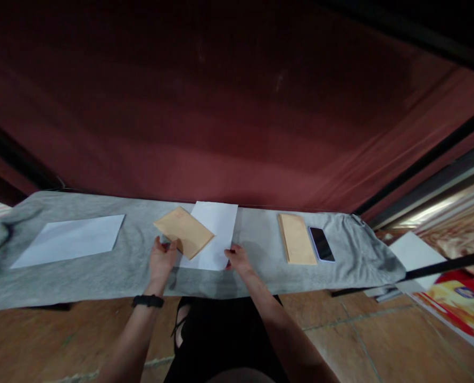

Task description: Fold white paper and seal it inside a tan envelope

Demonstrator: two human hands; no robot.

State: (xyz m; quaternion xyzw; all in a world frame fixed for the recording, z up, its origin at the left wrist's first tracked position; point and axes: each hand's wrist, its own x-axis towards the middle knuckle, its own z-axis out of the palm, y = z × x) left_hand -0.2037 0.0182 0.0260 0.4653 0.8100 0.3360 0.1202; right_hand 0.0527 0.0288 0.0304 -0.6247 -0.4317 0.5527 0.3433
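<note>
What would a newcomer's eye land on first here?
Probably the tan envelope by the left hand, askew, partly over a white sheet. Beyond the gray cloth, a dark red panel fills the upper view; a dark-screened phone lies toward the cloth's right end.

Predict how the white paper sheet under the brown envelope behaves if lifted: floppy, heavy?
Likely floppy: the white paper sheet looks thin, so it may sag if raised by the edge at the right hand. Probably light, being flat paper. The brown envelope lying partly across it might slide if the sheet tilts.
</note>
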